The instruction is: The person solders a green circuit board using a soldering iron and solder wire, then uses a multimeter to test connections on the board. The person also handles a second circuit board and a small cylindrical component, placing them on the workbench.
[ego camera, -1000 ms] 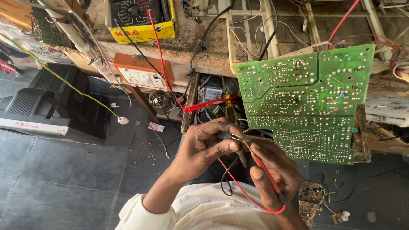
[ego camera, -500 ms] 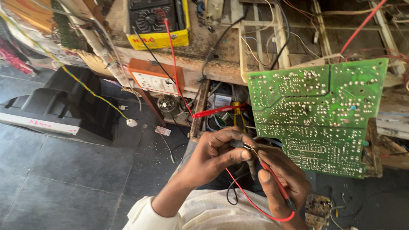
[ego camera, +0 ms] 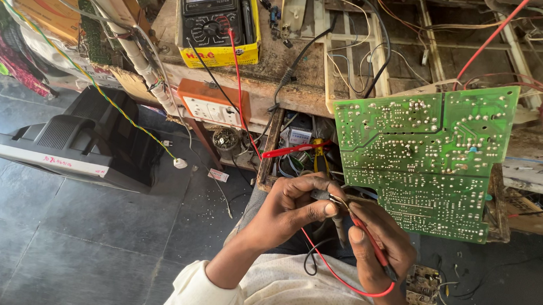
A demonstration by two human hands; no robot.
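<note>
Two hands meet just below the green circuit board (ego camera: 438, 153). The left hand (ego camera: 293, 207) pinches a small dark part (ego camera: 320, 194) between thumb and fingers; the right hand (ego camera: 379, 244) is closed around a red test probe (ego camera: 373, 243), whose tip touches that part. An analog multimeter (ego camera: 214, 14) sits on the bench above.

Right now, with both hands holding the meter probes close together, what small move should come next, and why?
Probably check the meter's needle. The left hand holds the black probe and the right hand the red probe, and their tips appear to meet between the hands. The meter sits on the bench above, its leads running down.
</note>
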